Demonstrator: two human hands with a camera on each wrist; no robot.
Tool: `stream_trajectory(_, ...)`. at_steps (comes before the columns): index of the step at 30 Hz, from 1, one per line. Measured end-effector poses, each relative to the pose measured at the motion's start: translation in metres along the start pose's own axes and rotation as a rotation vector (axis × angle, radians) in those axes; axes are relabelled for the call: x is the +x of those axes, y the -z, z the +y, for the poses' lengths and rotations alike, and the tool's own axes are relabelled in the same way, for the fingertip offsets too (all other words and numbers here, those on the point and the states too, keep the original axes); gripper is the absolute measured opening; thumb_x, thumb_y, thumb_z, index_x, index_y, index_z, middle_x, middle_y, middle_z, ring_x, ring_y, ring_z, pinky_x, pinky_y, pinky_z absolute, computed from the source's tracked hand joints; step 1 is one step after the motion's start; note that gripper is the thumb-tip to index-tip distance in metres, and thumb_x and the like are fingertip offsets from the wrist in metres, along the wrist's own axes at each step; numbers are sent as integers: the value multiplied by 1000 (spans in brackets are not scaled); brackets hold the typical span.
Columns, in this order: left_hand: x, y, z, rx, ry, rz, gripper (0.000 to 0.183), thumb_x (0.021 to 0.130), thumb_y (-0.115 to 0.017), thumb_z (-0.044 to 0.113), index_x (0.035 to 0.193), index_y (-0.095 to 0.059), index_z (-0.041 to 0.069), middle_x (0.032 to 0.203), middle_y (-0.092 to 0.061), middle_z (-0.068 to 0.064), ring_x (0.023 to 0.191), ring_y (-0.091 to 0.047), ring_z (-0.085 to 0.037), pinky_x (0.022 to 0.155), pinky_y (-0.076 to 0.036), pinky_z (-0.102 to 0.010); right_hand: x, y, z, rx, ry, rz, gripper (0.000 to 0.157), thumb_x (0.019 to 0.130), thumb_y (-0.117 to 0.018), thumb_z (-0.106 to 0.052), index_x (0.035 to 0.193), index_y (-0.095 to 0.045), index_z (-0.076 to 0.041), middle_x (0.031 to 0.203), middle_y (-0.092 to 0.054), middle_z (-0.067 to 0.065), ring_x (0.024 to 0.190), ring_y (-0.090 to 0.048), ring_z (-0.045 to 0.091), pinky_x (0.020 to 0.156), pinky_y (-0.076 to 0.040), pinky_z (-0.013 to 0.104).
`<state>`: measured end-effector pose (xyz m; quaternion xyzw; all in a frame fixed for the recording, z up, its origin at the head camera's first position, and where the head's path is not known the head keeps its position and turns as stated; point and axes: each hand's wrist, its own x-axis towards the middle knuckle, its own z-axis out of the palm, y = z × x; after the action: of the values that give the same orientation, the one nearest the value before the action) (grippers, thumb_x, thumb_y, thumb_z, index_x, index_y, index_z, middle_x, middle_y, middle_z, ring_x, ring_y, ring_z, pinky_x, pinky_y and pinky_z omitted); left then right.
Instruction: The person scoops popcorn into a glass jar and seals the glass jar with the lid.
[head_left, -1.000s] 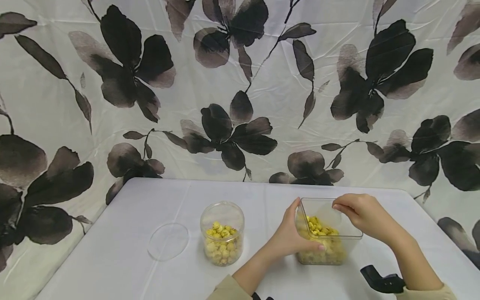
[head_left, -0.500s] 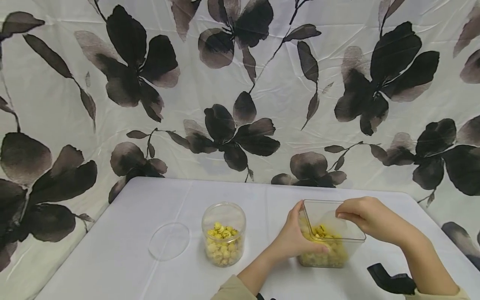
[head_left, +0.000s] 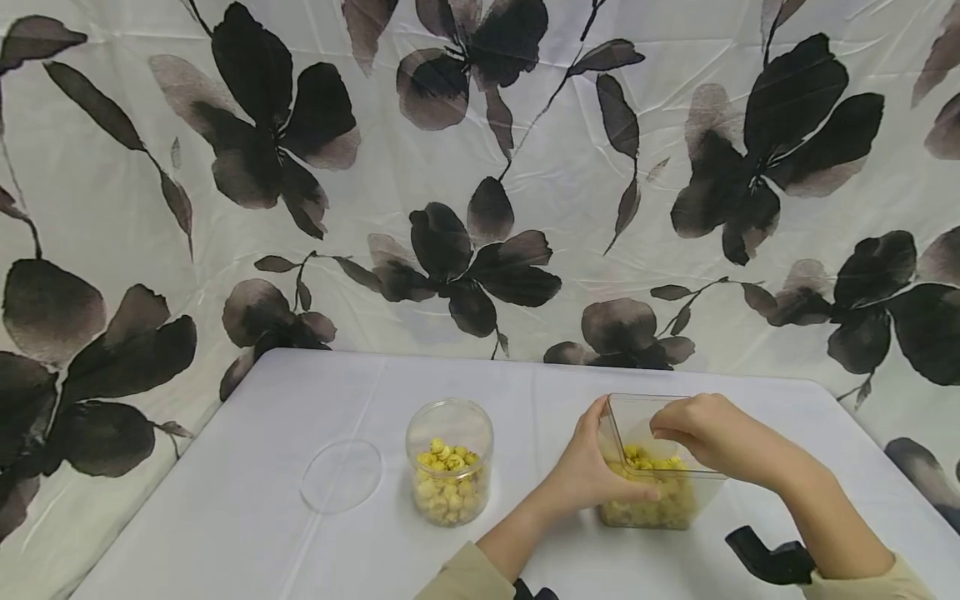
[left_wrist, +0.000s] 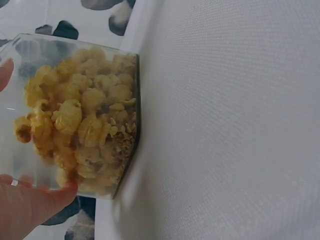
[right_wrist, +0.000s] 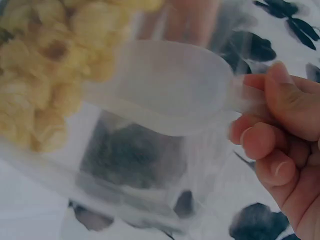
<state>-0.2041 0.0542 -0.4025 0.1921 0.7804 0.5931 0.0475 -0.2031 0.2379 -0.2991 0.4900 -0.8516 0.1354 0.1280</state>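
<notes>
At the head view's lower right, the box (head_left: 699,492) is gripped by the left hand (head_left: 588,477); in the right wrist view, the scoop (right_wrist: 172,85) is pinched by the right hand (right_wrist: 287,127), bowl leftward, toward the popcorn (right_wrist: 37,75).

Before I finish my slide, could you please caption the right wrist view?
Right hand pinches a translucent scoop beside yellow popcorn in a clear container.

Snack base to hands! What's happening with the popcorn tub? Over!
Left hand gripping the square tub. Right hand pinching a see-through scoop in the tub. Popcorn piled inside. Nothing seems to block the scoop.
</notes>
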Motion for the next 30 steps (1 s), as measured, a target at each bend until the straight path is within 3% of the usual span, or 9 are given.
stream_trajectory(5,1,0,0,14,13,10,117,57,-90,31,148,-16,25,138,-32,4,125,-35,-14,102,-34,-39,-10,11,3,19,4,7,19,76,-68,7,83,-68,-10,77,-64,-8,68,-55,1,57,-48,21)
stream_trajectory(9,0,-1,-1,11,21,13,118,57,-90,32,148,-16,26,139,-32,4,126,-35,-15,102,-33,-40,-13,7,2,-67,-24,108,22,70,-71,9,82,-68,-9,78,-66,-6,70,-61,6,59,-50,23)
stream_trajectory(12,1,-2,-2,1,19,8,117,58,-89,33,148,-15,27,141,-31,4,127,-34,-16,102,-33,-41,-8,-3,3,-65,-32,157,24,68,-72,12,83,-69,-7,79,-67,-4,71,-63,10,61,-52,24)
stream_trajectory(17,0,-2,-1,-15,9,-3,115,59,-89,31,148,-15,27,141,-30,6,126,-34,-13,101,-34,-38,-2,-13,6,63,20,71,22,72,-70,11,85,-69,-7,80,-67,-4,71,-62,9,62,-51,22)
stream_trajectory(23,1,-2,2,18,2,13,117,57,-90,31,148,-17,23,139,-32,5,125,-35,-12,102,-34,-37,-5,4,6,152,60,-26,22,75,-68,10,85,-69,-9,79,-66,-5,68,-55,0,57,-46,15)
stream_trajectory(27,1,-1,1,30,7,17,117,57,-90,32,148,-17,23,139,-33,5,126,-34,-12,102,-34,-38,-4,12,7,60,57,-4,25,72,-70,10,84,-69,-11,80,-66,-6,71,-58,3,60,-48,17)
stream_trajectory(30,1,-1,1,32,7,20,117,57,-90,32,148,-17,23,138,-33,5,125,-35,-12,102,-34,-38,-6,14,8,-62,-4,-7,23,72,-71,7,79,-66,-14,75,-61,-11,67,-54,2,58,-47,20)
